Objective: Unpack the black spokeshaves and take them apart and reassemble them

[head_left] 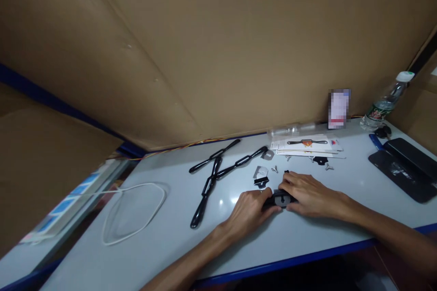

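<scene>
Between my two hands, close above the table, is a black spokeshave with a grey metal blade plate at its middle. My left hand grips its left side, thumb and fingers closed around it. From the other side, my right hand pinches the body near the blade. Much of both handles is hidden under my fingers. Just beyond my left hand lie a black cap piece and a loose silver blade. A wing screw sits beside them.
Several black spokeshave bodies lie crossed at the left. Printed cards, another black cap and wing screws rest behind my right hand. A bottle, phone and black case stand right; a white cable loops left.
</scene>
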Available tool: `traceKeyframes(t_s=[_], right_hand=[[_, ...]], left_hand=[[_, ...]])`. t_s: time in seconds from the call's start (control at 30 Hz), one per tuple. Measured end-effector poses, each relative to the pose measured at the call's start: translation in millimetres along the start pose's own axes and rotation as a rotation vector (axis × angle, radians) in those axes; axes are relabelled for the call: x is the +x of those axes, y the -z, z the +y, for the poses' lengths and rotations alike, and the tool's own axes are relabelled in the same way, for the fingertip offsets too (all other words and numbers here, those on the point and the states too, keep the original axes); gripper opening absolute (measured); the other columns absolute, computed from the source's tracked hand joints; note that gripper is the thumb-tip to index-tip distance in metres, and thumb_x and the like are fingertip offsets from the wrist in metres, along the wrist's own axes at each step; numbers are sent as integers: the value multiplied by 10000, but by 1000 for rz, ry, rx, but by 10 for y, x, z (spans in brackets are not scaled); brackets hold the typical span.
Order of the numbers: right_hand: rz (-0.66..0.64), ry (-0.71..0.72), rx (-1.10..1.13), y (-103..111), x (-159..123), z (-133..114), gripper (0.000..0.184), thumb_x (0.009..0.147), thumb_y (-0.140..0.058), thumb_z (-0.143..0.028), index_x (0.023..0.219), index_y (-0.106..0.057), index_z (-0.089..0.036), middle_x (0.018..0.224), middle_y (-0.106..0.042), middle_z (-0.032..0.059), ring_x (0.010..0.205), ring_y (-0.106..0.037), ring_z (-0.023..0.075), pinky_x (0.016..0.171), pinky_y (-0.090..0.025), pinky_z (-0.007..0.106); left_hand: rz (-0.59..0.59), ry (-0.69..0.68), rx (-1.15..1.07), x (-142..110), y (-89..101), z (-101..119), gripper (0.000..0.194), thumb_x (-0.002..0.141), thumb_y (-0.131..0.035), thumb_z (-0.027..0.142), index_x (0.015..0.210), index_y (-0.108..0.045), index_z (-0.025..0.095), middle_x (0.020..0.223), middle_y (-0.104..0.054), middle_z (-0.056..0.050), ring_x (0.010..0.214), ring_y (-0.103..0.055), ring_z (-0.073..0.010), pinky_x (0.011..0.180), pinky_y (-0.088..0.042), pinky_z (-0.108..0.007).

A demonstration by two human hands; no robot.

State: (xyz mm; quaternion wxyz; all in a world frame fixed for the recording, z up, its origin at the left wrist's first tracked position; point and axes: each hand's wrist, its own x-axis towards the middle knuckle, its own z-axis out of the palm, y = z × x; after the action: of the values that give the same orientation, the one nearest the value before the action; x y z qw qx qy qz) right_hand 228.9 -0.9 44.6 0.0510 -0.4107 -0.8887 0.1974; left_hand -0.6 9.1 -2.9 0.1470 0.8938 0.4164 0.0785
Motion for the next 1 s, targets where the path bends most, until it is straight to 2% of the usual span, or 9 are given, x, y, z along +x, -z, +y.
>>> traceKeyframes(t_s=[0.17,0.37,0.53,0.73,0.8,0.87,1.0], right_hand=[[10,-30,10,35,15,-27,216,895,-648,-200,1103,-601,-162,1150,-579,111,1019,-584,254,873,-470,390],[-19,-89,121,7,52,23,221,887,-652,-224,1095,-582,-207,1140,-583,73,974,-596,237,814,-442,358],[36,-87,184,-59,84,5,217,889,-633,-172,1089,-568,-224,1108,-624,53,965,-597,223,791,-401,335],[91,-104,180,-101,118,4,247,868,-654,-156,1095,-577,-216,1106,-644,53,992,-606,231,802,-393,332],[101,-109,196,-100,128,13,271,864,-665,-157,1116,-587,-218,1117,-650,50,1018,-611,235,822,-399,333],[111,-118,203,-101,137,29,300,862,-672,-160,1144,-591,-220,1135,-650,53,1039,-611,235,846,-405,335],[88,-148,141,-104,147,69,299,860,-684,-192,1147,-606,-216,1140,-621,63,1029,-598,237,853,-413,349]], left_hand=[[49,-4,16,0,11,-32,290,916,-688,479,937,-624,198,745,-722,-20,632,-667,-207,565,-327,-274],[23,60,-49,2,52,2,268,914,-679,460,937,-643,195,729,-706,-15,628,-646,-205,567,-332,-277],[22,112,-136,3,132,43,262,921,-645,454,941,-664,194,753,-716,-26,659,-647,-208,599,-359,-281],[-46,133,-206,32,237,47,240,973,-562,367,842,-677,201,726,-695,-6,650,-621,-186,596,-330,-271],[-25,146,-199,38,230,31,227,976,-555,357,862,-679,204,733,-691,-2,649,-613,-184,603,-348,-275],[35,111,-143,41,201,12,190,966,-572,347,908,-676,200,805,-697,-25,741,-627,-206,650,-401,-286],[147,-68,-6,43,127,-24,146,918,-646,321,970,-641,184,1014,-662,-91,991,-594,-269,812,-488,-354]])
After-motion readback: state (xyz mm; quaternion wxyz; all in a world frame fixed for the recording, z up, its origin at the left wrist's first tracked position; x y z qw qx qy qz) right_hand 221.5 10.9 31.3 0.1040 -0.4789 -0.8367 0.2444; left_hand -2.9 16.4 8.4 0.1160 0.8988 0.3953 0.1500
